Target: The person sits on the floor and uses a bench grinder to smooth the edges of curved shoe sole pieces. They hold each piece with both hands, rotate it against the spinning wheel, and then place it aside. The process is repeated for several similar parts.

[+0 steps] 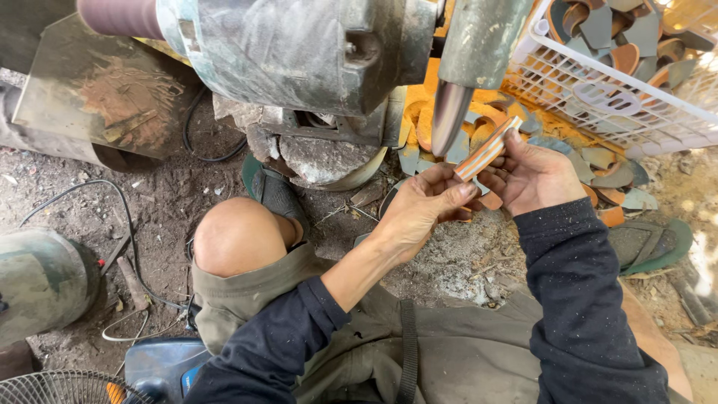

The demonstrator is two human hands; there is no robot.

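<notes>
Striped piece, pinched between both hands' grip

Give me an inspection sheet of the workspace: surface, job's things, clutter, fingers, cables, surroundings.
Surface: bare dirt ground, dusty, with debris.
Job's things: striped orange-and-grey stack of pieces held close to the grinder's tapered spindle.
Clutter: loose orange and grey cut pieces piled on the ground; more fill the white basket.
Fingers: left hand and right hand both grip the stack.
Cables: black cable across the dirt; another under the machine.
Surroundings: grinder motor, fan guard, sandal.
</notes>
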